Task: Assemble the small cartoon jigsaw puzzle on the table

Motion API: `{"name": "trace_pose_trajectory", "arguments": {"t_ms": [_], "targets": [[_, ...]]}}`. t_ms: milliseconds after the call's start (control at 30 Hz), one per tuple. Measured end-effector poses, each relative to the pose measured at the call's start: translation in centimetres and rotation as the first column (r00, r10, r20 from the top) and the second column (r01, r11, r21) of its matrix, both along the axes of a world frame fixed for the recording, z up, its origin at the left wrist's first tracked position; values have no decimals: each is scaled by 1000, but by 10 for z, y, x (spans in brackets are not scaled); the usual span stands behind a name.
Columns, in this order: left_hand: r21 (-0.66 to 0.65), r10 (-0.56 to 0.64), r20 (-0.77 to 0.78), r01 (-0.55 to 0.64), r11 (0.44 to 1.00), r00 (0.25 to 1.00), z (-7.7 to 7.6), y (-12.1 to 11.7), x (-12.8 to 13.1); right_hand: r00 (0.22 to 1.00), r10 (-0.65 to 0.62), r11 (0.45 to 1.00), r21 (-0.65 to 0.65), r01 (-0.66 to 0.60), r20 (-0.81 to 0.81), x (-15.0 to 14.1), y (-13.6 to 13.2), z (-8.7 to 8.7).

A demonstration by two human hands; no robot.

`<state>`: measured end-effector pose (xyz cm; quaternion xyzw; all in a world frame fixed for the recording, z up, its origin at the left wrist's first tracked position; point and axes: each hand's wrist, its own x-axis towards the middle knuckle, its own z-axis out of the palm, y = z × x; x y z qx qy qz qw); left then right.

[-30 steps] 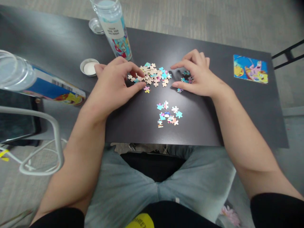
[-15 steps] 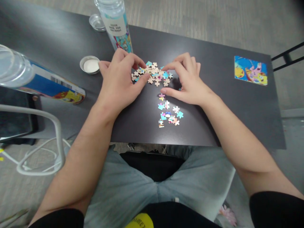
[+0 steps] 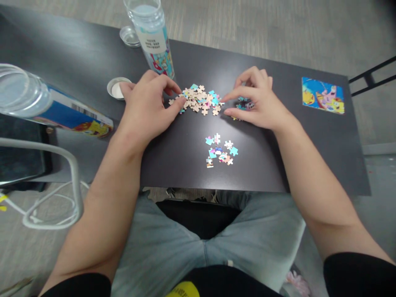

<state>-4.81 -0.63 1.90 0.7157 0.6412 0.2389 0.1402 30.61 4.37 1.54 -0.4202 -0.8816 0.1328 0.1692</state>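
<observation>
A loose pile of jigsaw puzzle pieces (image 3: 198, 100), many with the bare cardboard side up, lies on the dark table. My left hand (image 3: 151, 101) rests at the pile's left edge, thumb and index fingertip apart and touching the outer pieces. At the opposite edge, my right hand (image 3: 255, 101) has its fingers bent and the thumb spread from them; no piece shows between them. Another cluster of coloured pieces (image 3: 244, 105) is partly hidden beneath the right hand. Closer to me sits a small group of picture-side-up pieces (image 3: 218, 152).
Two clear plastic jars with printed cartoon labels stand left: one jar (image 3: 154, 45) behind my left hand, another jar (image 3: 62, 107) nearer. Beside them are a round lid (image 3: 116, 88) and a second lid (image 3: 130, 37). A cartoon picture card (image 3: 323, 95) lies far right.
My right hand has shifted right, and the pink-and-yellow piece by its thumb is gone from its former spot. My left hand has drawn back slightly left from the pile.
</observation>
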Motion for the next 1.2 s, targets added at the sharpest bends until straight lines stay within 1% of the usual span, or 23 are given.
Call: {"name": "trace_pose_trajectory", "arguments": {"t_ms": [100, 233, 400, 633, 767, 900, 1100, 1200], "targets": [[-1, 2, 5, -2, 1000, 1000, 1, -2, 0, 999, 41, 999, -9, -41, -4, -14, -5, -5], [-12, 11, 24, -10, 1000, 1000, 2, -3, 1, 999, 39, 999, -29, -40, -17, -19, -5, -10], [-22, -19, 68, 20, 1000, 998, 2, -3, 2, 999, 43, 998, -52, -44, -21, -19, -6, -7], [15, -38, 43, 37, 999, 998, 1, -2, 3, 1000, 16, 994, -105, -14, 19, -14, -7, 5], [31, -33, 19, 32, 999, 999, 0, -2, 3, 1000, 24, 993, -118, -21, 18, -11, -5, 6], [13, -21, 29, 21, 1000, 999, 1, -3, 1, 999, 10, 993, -116, -6, 35, -8, -5, 7], [19, -29, 35, 29, 999, 999, 0, -2, 0, 996, 69, 990, -122, -76, -58, 0, 1, 4], [28, -36, 36, 35, 999, 999, 0, -1, 0, 998, 31, 992, -122, -37, -47, 2, 5, 2]]}}
